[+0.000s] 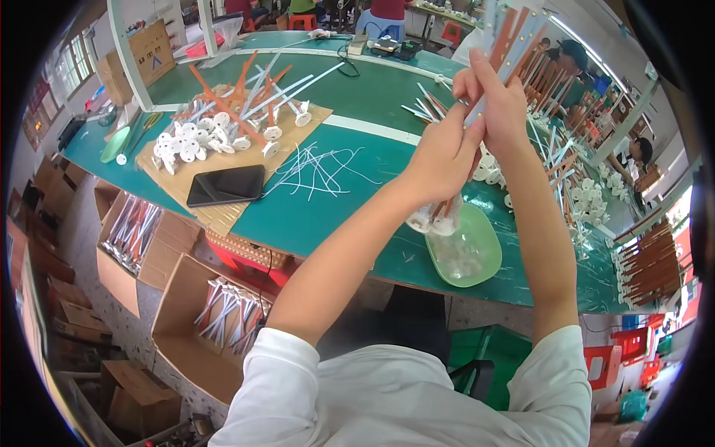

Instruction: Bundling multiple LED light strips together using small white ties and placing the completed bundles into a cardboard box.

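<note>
Above the green-topped workbench (pixel 357 194), both hands are raised and closed together on one bundle of long flat strips, white and orange, with round white plastic discs at their lower ends (pixel 477 112). The left hand (pixel 441 160) is wrapped around the lower part of the bundle; the right hand (pixel 495 104) is clamped on it higher up, fingers curled over the strips. The two hands touch each other. The disc ends hang just below the left hand, directly over a shallow pale green plastic tray (pixel 465 257) that rests near the front edge of the bench.

Surrounding items:
- A flat sheet of brown cardboard (pixel 223 212) lies on the bench to the left, well apart from the hands. It carries a heap of white and orange strips with round white discs (pixel 231 123) and a black smartphone (pixel 226 185) (screen dark).
- Loose thin white ties (pixel 316 167) are scattered between the cardboard and the left forearm.
- More finished strips are stacked along the right side of the bench (pixel 581 194), close behind the right forearm.
- Open brown cardboard boxes holding similar strips (pixel 223 313) stand on the floor below the front edge.

The raised forearms hide part of the bench and of the right-hand stacks.
</note>
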Tool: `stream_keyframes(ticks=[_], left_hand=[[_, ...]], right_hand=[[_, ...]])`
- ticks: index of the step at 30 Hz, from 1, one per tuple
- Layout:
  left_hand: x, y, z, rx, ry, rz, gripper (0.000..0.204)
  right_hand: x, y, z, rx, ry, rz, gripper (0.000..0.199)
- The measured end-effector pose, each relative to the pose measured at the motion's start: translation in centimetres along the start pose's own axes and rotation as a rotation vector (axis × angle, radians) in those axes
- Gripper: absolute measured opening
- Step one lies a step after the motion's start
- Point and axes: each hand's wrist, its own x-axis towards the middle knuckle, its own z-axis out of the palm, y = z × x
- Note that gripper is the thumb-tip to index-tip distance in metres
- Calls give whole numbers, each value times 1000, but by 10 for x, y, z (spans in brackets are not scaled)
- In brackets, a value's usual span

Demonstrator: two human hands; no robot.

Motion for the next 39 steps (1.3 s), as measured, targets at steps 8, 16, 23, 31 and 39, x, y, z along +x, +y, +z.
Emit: stream_keyframes(ticks=[8, 16, 23, 31, 39], left_hand=[[-29, 31, -65, 17, 170, -57, 38], [-73, 81, -175, 1, 547, 100, 31], [-132, 72, -182, -37, 549, 58, 31], [-131, 63, -187, -23, 636, 148, 32], [-138, 67, -186, 81, 744, 169, 34]], right_hand=[[10, -5, 36, 176, -471, -33, 35], [23, 135, 59, -1191, -1048, -443, 9], [11, 157, 75, -1106, -1079, -403, 14], [-28, 140, 86, -1148, -1056, -32, 23], [-31, 113, 72, -1256, -1071, 25, 18]])
